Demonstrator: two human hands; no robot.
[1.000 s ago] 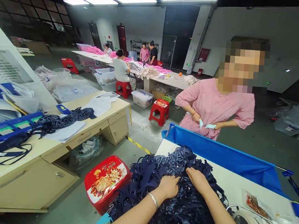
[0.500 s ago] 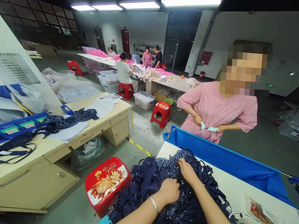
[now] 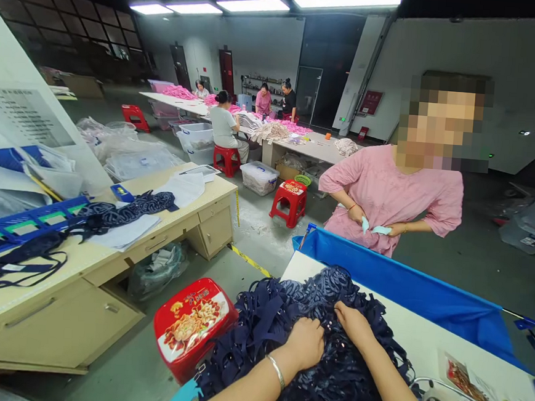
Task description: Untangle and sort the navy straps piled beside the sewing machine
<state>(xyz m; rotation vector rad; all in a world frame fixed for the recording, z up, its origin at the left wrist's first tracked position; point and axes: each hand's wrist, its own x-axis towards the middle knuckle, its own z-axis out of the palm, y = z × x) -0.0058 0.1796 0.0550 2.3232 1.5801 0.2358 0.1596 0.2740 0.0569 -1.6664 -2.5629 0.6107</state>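
Note:
A large heap of navy bras [image 3: 270, 315], with dark straps and patterned lace fabric, covers the near part of the white table. My left hand [image 3: 305, 344], with a silver bangle at the wrist, is closed on bra fabric in the middle of the heap. Just to its right, my right hand [image 3: 354, 326] has its fingers bent and pinched on the fabric at the heap's upper right side. The fingertips of both hands are partly hidden in the dark cloth.
A blue cloth bin [image 3: 410, 270] runs along the table's far side, with a co-worker in pink [image 3: 393, 192] behind it. A red stool [image 3: 192, 327] stands left of the heap. Farther left is a desk [image 3: 221, 200] with papers and another navy bra [image 3: 36, 256].
My right hand has moved right and slightly down across the heap. My left hand stays nearly in place. Fabric between the hands has shifted, and the camera view has moved slightly.

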